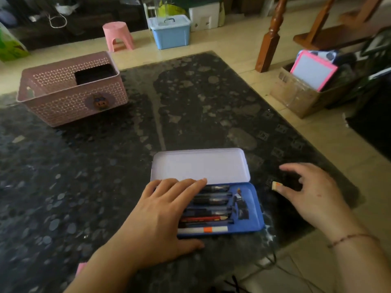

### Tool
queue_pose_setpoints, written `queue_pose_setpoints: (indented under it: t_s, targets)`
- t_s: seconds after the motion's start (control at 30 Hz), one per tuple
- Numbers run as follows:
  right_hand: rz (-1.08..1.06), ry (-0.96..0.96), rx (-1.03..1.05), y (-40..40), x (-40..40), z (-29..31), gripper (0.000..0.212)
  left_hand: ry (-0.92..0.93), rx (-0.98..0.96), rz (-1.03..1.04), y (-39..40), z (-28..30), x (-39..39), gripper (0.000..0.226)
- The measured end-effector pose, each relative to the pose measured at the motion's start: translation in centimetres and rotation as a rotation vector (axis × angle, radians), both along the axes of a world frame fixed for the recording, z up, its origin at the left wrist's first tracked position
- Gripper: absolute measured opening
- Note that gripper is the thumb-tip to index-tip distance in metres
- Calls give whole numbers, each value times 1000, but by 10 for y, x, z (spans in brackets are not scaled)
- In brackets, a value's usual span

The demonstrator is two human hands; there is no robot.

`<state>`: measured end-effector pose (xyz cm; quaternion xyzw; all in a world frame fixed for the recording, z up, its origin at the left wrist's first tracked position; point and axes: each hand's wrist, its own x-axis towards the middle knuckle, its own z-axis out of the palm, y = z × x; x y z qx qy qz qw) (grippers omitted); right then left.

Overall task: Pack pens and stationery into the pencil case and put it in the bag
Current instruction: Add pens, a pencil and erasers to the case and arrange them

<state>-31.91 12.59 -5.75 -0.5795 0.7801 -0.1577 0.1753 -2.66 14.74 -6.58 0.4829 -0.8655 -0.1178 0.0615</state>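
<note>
With pens (209,210) already lying in the open case (251,208) on the tabletop (105,176), the left hand (160,212) rests flat and spread on it, while the right hand (313,193) pinches an eraser (276,185) just beside it, leaving that, closing and bagging.

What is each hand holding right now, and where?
The right hand pinches a small cream-and-orange eraser at its near end, at the thumb tip. The left hand holds nothing.

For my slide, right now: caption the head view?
Left hand steadies open pencil case; right hand pinches eraser.
</note>
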Motion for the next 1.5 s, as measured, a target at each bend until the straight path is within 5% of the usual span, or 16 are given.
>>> queue_pose_setpoints:
  t_s: [0.33,0.63,0.87,1.0,1.17,1.37,1.5]
  targets:
    - [150,-20,-38,3,10,4,31,-17,27,10,-4,2,15,104]
    - [563,-41,-215,10,66,10,11,0,131,44,-1,13,34,102]
    - [595,59,-188,7,72,1,8,80,-158,555,1,42,95,26]
    - [546,-3,-217,5,71,7,8,-68,58,753,34,42,127,22]
    - [446,-135,-297,1,66,5,16,-170,336,653,88,32,147,59]
    - [417,-192,-326,-1,64,-1,23,-78,311,589,88,24,132,37]
    - [432,-199,-381,2,65,8,9,-41,164,527,83,27,117,24]
